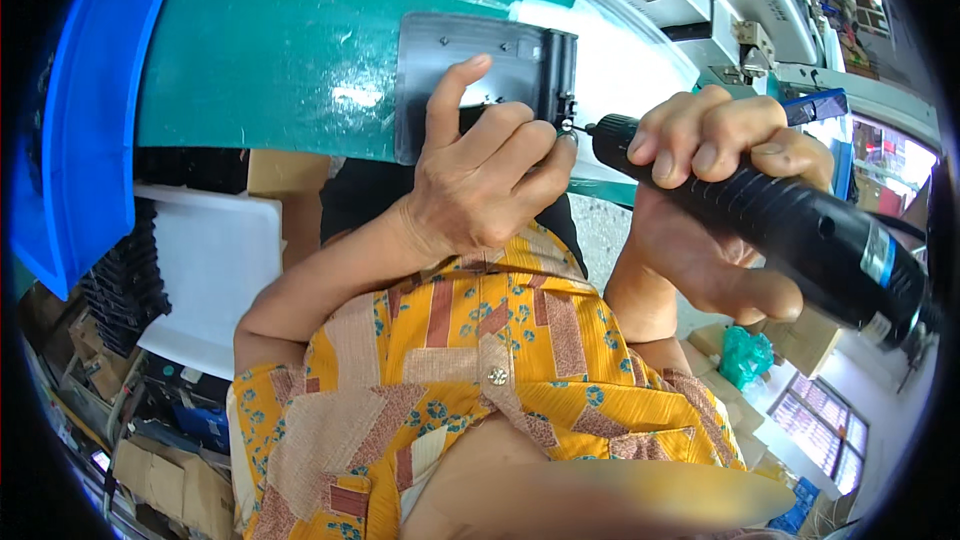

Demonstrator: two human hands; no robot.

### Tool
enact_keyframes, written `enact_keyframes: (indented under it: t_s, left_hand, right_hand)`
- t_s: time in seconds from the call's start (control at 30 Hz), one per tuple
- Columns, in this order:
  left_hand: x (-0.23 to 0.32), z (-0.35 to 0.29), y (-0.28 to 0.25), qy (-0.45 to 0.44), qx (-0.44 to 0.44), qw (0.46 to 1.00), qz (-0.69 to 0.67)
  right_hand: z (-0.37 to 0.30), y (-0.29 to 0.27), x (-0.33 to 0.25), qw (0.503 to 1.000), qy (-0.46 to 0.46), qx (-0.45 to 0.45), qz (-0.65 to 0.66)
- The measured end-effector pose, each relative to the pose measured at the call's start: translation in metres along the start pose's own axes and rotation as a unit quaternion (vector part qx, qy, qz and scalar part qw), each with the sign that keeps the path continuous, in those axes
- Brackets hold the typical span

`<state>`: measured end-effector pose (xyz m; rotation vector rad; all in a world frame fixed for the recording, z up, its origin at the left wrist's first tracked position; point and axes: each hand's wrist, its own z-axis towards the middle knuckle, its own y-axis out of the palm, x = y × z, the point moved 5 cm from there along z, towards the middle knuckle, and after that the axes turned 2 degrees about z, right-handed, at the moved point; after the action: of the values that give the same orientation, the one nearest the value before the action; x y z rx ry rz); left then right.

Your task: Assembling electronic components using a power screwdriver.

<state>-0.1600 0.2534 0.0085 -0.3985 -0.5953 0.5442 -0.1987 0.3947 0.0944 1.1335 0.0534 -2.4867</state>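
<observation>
A dark plastic panel (pixel 480 50) with a thick ridge along its right side lies at the near edge of the green table. My left hand (pixel 490 175) grips its near right corner, fingers curled and one digit raised. Beside those fingertips, at the corner, sits a small shiny metal piece (pixel 567 126), too small to make out fully. My right hand (pixel 710 180) is wrapped around a black electric screwdriver (pixel 800 225), held sideways. Its thin bit points left and reaches the metal piece; whether the two touch I cannot tell.
The green table top (pixel 270 50) spreads to the left, with a blue bin (pixel 110 70) beyond it. White and grey machine fixtures (pixel 690 0) stand at the far right, near a clear plastic sheet (pixel 620 50). Lower left are a white tray (pixel 215 260) and cardboard boxes (pixel 175 480).
</observation>
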Motion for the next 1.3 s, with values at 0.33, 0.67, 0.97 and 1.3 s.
enact_keyframes:
  t_s: [0.33, 0.67, 0.97, 1.3]
  left_hand:
    - [0.002, 0.008, 0.008, 0.052, -0.027, 0.998, 0.019]
    - [0.009, 0.008, 0.01, 0.063, -0.016, 0.997, 0.051]
    - [0.01, 0.006, 0.011, 0.057, -0.004, 0.997, 0.042]
    - [0.008, 0.007, 0.009, 0.064, -0.002, 0.997, 0.041]
  right_hand:
    - [0.066, -0.087, -0.012, 0.994, -0.053, 0.085, 0.038]
    - [0.097, -0.109, -0.003, 0.991, -0.047, 0.122, -0.014]
    - [0.102, -0.107, 0.002, 0.992, -0.037, 0.117, -0.016]
    - [0.107, -0.108, 0.001, 0.993, -0.026, 0.113, 0.004]
